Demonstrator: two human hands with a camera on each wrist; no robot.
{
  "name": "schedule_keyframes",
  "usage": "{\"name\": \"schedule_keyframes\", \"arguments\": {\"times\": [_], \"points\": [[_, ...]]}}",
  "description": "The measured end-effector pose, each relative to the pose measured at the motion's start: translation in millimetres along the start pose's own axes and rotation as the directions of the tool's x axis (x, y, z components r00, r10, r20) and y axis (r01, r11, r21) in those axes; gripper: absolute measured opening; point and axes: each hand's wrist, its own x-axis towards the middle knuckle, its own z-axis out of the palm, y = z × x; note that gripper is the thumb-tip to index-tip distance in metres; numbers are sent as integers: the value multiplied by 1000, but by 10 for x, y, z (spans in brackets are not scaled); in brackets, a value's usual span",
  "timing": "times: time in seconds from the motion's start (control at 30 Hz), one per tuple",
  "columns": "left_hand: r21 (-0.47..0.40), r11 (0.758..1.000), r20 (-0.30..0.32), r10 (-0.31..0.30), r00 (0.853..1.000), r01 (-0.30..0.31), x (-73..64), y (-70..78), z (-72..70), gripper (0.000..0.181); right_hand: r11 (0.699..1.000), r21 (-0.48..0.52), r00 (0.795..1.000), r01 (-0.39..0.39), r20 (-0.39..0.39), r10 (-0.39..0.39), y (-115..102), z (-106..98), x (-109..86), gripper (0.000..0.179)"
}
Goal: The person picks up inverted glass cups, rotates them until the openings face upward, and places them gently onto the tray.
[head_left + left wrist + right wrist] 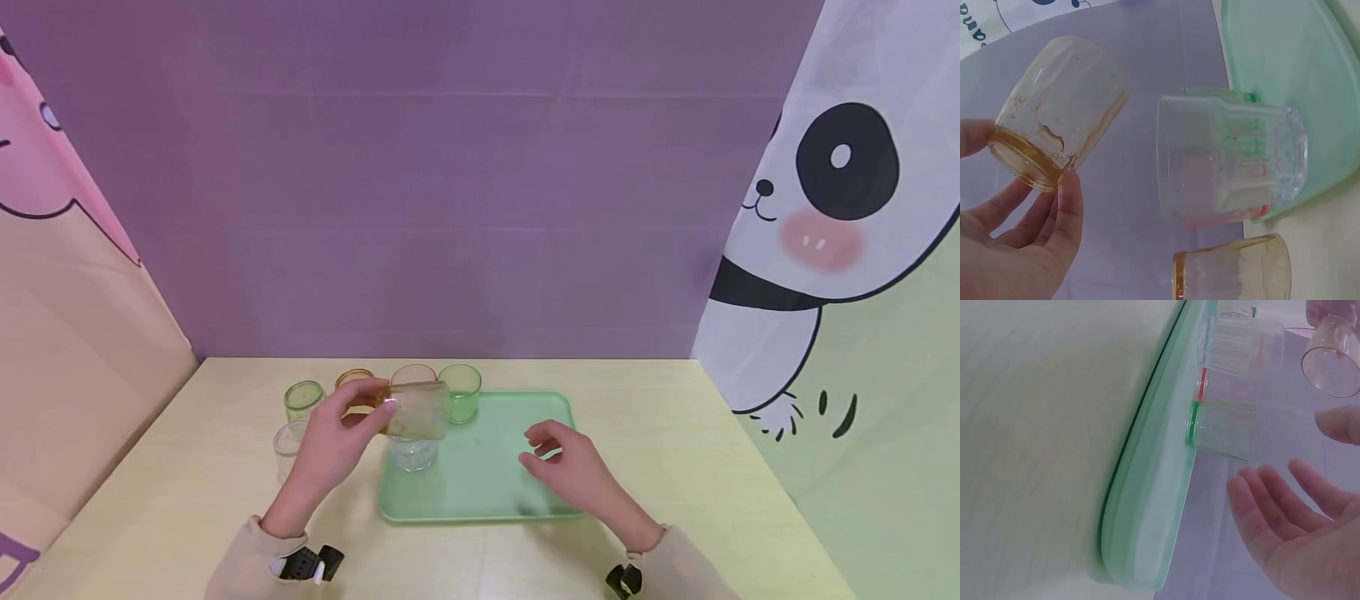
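My left hand (pixel 335 442) grips an amber-tinted glass (pixel 420 410) by its base, thumb on one side and fingers on the other. The glass lies tipped sideways in the air, its mouth pointing right, over the left part of the green tray (pixel 495 508). Below it a clear glass (pixel 414 455) stands upright on the tray. Behind stand a pink glass (pixel 412 372) and a green glass (pixel 467 392), also mouth up. My right hand (pixel 573 467) hovers over the tray's right side with fingers loosely bent and nothing in them.
Left of the tray, a green glass (pixel 303 398), an amber glass (pixel 354 377) and a clear glass (pixel 287 442) stand upside down on the pale table (pixel 645 417). A purple backdrop (pixel 450 208) rises behind the table, with cartoon-printed panels at both sides.
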Motion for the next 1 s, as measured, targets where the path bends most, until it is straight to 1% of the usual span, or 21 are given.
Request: {"name": "schedule_keyframes", "arguments": {"times": [0.27,0.43,0.53,0.6,0.8,1.0], "points": [[-60,998,-15,-17,1000,16,-20,-55,73,35,995,85,999,-44,8,43,-23,31,46,34],[-100,995,-35,-3,999,0,-45,-110,118,33,984,170,998,-55,19,52,-32,34,56,41],[-126,992,-32,2,999,-6,-53,-129,147,32,973,221,998,-60,27,55,-32,43,61,44],[-134,991,-24,1,1000,-5,-55,-132,165,31,967,246,998,-57,29,52,-28,48,65,45],[-166,986,12,13,1000,-10,-44,-119,213,30,960,278,1000,-24,14,21,-24,57,88,46],[-212,977,29,30,999,-23,-59,-141,274,29,950,313,1000,9,-6,-7,-31,76,110,48]]}}
